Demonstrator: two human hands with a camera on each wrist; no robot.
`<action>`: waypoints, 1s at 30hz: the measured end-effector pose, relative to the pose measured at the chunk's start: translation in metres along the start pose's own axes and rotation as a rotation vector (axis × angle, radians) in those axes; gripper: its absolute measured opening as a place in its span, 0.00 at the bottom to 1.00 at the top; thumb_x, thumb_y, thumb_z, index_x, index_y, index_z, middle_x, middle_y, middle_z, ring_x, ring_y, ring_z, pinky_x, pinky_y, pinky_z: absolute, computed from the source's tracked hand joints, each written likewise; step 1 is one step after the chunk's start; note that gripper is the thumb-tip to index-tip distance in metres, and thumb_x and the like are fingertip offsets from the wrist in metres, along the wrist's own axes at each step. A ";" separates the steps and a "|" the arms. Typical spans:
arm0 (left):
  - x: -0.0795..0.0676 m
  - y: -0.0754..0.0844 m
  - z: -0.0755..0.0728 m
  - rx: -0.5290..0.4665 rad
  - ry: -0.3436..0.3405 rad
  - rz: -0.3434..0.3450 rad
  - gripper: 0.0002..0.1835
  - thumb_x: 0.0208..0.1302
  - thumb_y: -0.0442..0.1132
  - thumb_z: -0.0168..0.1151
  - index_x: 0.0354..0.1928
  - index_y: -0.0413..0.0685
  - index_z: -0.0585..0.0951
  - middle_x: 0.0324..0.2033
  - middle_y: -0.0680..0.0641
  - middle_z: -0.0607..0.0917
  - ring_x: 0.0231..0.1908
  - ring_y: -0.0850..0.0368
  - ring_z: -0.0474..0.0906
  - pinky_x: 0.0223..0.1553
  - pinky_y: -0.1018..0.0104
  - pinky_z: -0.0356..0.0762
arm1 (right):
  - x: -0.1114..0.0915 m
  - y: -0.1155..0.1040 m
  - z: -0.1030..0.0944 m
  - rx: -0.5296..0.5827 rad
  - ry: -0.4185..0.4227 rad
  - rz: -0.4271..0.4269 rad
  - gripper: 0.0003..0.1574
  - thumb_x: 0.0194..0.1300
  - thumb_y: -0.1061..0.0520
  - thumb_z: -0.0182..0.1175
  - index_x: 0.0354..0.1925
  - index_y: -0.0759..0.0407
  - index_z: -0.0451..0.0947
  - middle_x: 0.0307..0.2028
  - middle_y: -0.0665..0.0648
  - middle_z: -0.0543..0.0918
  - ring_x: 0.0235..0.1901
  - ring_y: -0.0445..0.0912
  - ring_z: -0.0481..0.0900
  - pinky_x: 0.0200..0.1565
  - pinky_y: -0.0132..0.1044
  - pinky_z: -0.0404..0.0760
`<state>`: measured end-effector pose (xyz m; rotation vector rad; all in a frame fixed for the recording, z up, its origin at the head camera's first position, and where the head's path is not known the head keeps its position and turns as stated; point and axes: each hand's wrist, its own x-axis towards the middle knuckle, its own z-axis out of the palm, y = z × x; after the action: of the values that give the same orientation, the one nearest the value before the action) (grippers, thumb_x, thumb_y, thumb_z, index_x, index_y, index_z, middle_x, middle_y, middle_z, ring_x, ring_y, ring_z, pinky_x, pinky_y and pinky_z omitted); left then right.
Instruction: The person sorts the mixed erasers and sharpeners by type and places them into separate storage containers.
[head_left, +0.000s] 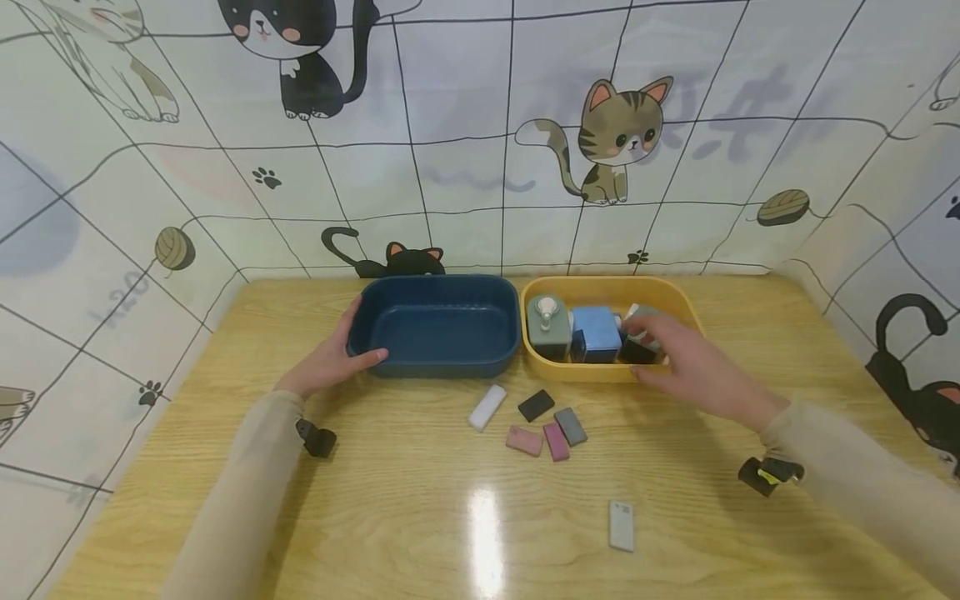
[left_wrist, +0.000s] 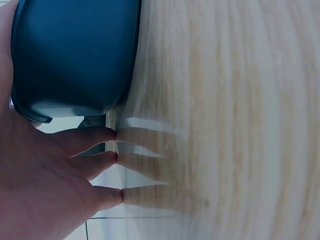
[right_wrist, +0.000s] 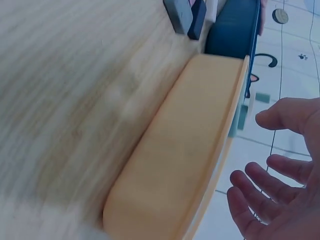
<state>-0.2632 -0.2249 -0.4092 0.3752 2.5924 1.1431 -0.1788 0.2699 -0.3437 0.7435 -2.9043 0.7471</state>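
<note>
My left hand point(head_left: 327, 364) rests against the left end of a dark blue bin point(head_left: 442, 337). Its thumb lies along the bin's side, and in the left wrist view the other fingers point(left_wrist: 100, 162) stretch down to the table. Beside that bin stands a yellow bin point(head_left: 585, 373). Inside it are a grey-green pump bottle point(head_left: 550, 329), a blue bottle point(head_left: 597, 329) and a grey-green and dark container point(head_left: 639, 348). My right hand point(head_left: 693, 367) is over the yellow bin's right end, close to that container. The right wrist view shows loosely bent fingers point(right_wrist: 265, 192) with nothing between them.
In front of the bins lie small flat blocks: white point(head_left: 487, 407), black point(head_left: 536, 406), grey point(head_left: 571, 426), magenta point(head_left: 556, 442) and pink point(head_left: 523, 441). A light grey block point(head_left: 622, 525) lies nearer me. A cat-patterned covering point(head_left: 465, 183) rises behind the wooden table point(head_left: 390, 500).
</note>
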 end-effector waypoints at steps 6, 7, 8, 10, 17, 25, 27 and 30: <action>0.001 0.001 0.000 0.006 0.001 -0.005 0.56 0.62 0.59 0.62 0.75 0.68 0.29 0.75 0.46 0.34 0.72 0.36 0.39 0.65 0.34 0.45 | -0.006 -0.006 0.007 -0.015 -0.017 -0.003 0.35 0.56 0.64 0.68 0.60 0.68 0.67 0.53 0.65 0.76 0.48 0.55 0.77 0.48 0.53 0.78; 0.001 0.001 0.000 0.005 0.001 -0.004 0.56 0.62 0.59 0.62 0.75 0.68 0.29 0.75 0.46 0.34 0.72 0.36 0.38 0.65 0.34 0.45 | -0.007 -0.007 0.008 -0.013 -0.018 -0.013 0.34 0.56 0.64 0.69 0.60 0.68 0.68 0.52 0.64 0.77 0.48 0.55 0.77 0.48 0.53 0.77; 0.002 0.002 0.000 0.003 0.001 -0.003 0.56 0.63 0.59 0.62 0.75 0.68 0.29 0.75 0.45 0.34 0.72 0.36 0.38 0.65 0.34 0.45 | -0.008 -0.008 0.008 -0.011 -0.018 -0.021 0.33 0.56 0.64 0.69 0.59 0.68 0.69 0.52 0.64 0.77 0.48 0.55 0.77 0.48 0.52 0.77; 0.001 0.002 0.000 -0.001 0.000 0.000 0.56 0.63 0.59 0.62 0.75 0.68 0.29 0.75 0.45 0.34 0.72 0.37 0.38 0.65 0.34 0.44 | -0.010 -0.012 0.009 0.004 -0.028 -0.028 0.32 0.57 0.64 0.69 0.58 0.68 0.70 0.50 0.62 0.78 0.48 0.54 0.77 0.48 0.52 0.77; 0.000 0.003 0.000 -0.006 0.001 -0.008 0.56 0.63 0.58 0.62 0.75 0.67 0.29 0.75 0.45 0.33 0.72 0.37 0.36 0.65 0.34 0.43 | -0.020 -0.017 0.015 0.017 -0.098 -0.098 0.27 0.57 0.65 0.68 0.55 0.64 0.74 0.50 0.57 0.79 0.47 0.50 0.78 0.47 0.48 0.78; -0.003 0.008 -0.001 -0.008 -0.002 -0.005 0.55 0.64 0.57 0.61 0.75 0.65 0.29 0.75 0.45 0.33 0.72 0.35 0.36 0.64 0.33 0.43 | -0.032 -0.019 0.023 0.037 -0.264 -0.223 0.22 0.57 0.64 0.68 0.51 0.56 0.78 0.47 0.48 0.79 0.45 0.44 0.78 0.46 0.42 0.80; -0.004 0.008 -0.001 -0.009 -0.002 -0.006 0.55 0.64 0.56 0.61 0.75 0.65 0.29 0.75 0.45 0.33 0.72 0.35 0.36 0.64 0.33 0.43 | -0.035 -0.020 0.025 0.063 -0.312 -0.238 0.21 0.57 0.64 0.68 0.49 0.54 0.79 0.45 0.46 0.80 0.44 0.43 0.78 0.46 0.41 0.80; -0.003 0.008 -0.001 -0.005 -0.003 -0.001 0.55 0.64 0.56 0.61 0.75 0.64 0.29 0.75 0.45 0.33 0.72 0.35 0.36 0.64 0.33 0.44 | -0.040 -0.022 0.027 0.094 -0.382 -0.265 0.21 0.58 0.65 0.67 0.49 0.51 0.80 0.44 0.45 0.80 0.44 0.41 0.78 0.45 0.40 0.79</action>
<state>-0.2596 -0.2217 -0.4023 0.3738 2.5866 1.1473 -0.1317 0.2580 -0.3643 1.3893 -3.0088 0.7901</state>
